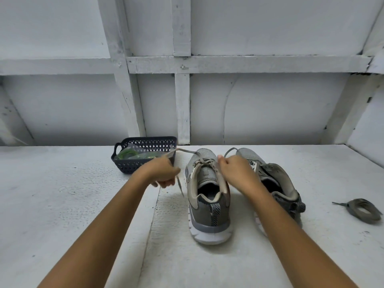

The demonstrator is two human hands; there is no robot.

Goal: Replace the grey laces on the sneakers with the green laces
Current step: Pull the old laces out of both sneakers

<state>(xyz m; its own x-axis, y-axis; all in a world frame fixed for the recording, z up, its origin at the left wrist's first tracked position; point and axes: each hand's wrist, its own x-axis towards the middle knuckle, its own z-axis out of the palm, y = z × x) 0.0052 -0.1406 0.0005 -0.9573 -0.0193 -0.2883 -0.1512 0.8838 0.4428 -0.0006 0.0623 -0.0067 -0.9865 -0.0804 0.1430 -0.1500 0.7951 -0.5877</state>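
Two grey sneakers stand heel toward me on the white table. The left sneaker [208, 204] still carries a grey lace [185, 151] through its front eyelets. My left hand [164, 173] is closed on one end of that lace, pulled out to the left of the shoe. My right hand [234, 171] pinches the other lace end over the shoe's right eyelet row. The right sneaker [278, 183] shows no lace and is partly hidden by my right forearm. Green laces [126, 154] lie in clear wrapping inside the dark basket.
The dark blue perforated basket [133, 165] sits at the back, left of the shoes. A coiled grey lace [361, 209] lies on the table at the right. A white panelled wall rises behind the table [62, 194].
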